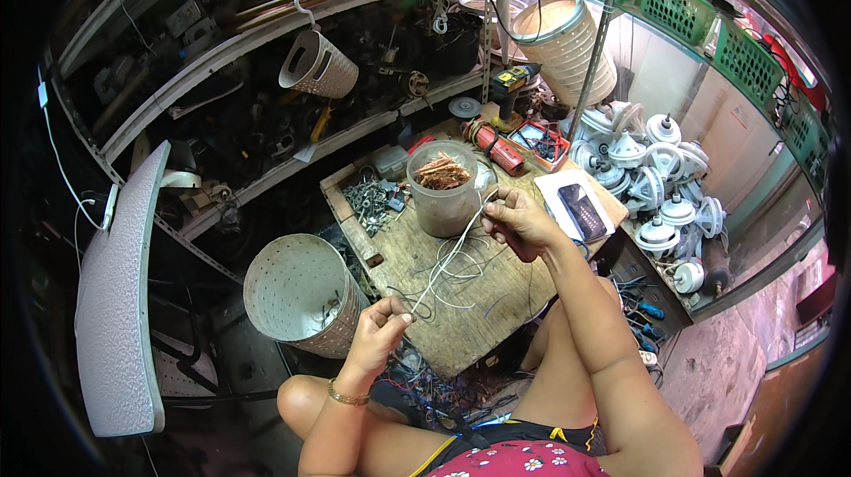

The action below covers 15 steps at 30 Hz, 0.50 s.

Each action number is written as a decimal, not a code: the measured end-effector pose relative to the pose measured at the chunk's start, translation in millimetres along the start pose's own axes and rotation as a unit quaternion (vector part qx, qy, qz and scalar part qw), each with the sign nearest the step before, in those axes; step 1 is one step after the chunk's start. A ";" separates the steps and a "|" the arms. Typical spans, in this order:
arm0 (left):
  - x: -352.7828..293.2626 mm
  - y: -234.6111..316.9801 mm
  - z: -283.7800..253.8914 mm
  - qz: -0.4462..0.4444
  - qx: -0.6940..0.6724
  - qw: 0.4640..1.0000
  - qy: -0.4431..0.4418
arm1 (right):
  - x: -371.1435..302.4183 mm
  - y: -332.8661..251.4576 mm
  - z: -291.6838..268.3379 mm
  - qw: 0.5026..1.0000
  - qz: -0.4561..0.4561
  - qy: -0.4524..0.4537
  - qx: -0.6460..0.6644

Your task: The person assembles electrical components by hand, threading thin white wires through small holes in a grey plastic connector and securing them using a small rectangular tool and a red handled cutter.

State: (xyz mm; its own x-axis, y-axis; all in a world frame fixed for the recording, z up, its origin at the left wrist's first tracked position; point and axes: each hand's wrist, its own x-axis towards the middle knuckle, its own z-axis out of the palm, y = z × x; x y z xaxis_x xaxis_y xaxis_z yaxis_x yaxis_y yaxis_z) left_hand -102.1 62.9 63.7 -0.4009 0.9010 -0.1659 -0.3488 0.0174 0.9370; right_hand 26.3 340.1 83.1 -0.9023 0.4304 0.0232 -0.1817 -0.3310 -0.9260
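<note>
A thin bundle of white and grey wires (450,257) stretches slantwise between my two hands, above a low wooden worktable. My left hand (383,326) pinches its lower end by the table's front left edge. At the upper end, my right hand (520,223) is closed on the wires, with its fingers curled. Loose loops of the wire hang over the wooden tabletop (470,322). Just behind the bundle stands a translucent plastic tub (441,207), with copper-coloured wire strands (443,173) heaped in it.
Screws and small metal parts (375,204) fill the table's left corner. A phone (581,211) lies on a white box at the right, before piled white pulley-like wheels (660,184). A perforated bin (297,291) stands left; tangled wires (443,388) lie below. A drill (511,91) sits behind.
</note>
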 end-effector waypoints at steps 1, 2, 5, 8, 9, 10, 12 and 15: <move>-0.3 -0.7 -0.6 -0.001 0.004 1.000 -0.004 | 0.2 0.7 -2.1 1.000 0.000 -0.008 -0.006; -0.5 -1.5 -1.1 0.002 0.014 1.000 -0.006 | -0.1 1.1 -3.7 1.000 0.000 -0.016 -0.012; -3.1 -2.1 -2.9 0.012 0.036 0.999 -0.008 | -1.2 -0.7 -2.3 1.000 0.001 0.016 0.008; -5.7 0.5 -3.3 0.018 0.045 0.999 -0.010 | 0.5 -0.5 -5.9 1.000 0.002 0.001 0.007; -6.3 2.1 -3.1 0.014 0.052 0.998 -0.012 | -0.2 -0.8 -6.7 1.000 0.003 0.010 0.013; -7.0 3.3 -3.3 0.011 0.058 0.998 -0.013 | -1.6 -2.9 -4.9 1.000 0.005 0.019 0.019; -8.6 5.5 -5.3 0.006 0.055 0.998 -0.004 | -1.8 -4.5 -6.8 1.000 0.002 0.013 0.019; -6.9 6.1 -8.0 0.004 0.063 0.998 -0.002 | -2.1 -8.4 -13.5 1.000 -0.002 -0.013 0.007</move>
State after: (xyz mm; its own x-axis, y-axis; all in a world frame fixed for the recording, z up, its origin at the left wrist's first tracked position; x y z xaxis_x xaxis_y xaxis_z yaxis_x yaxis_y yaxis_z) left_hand -108.3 53.3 68.1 -0.3998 0.9030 -0.1572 -0.2353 0.0646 0.9698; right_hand 35.0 353.3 85.6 -0.9113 0.4101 0.0368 -0.1905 -0.3407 -0.9207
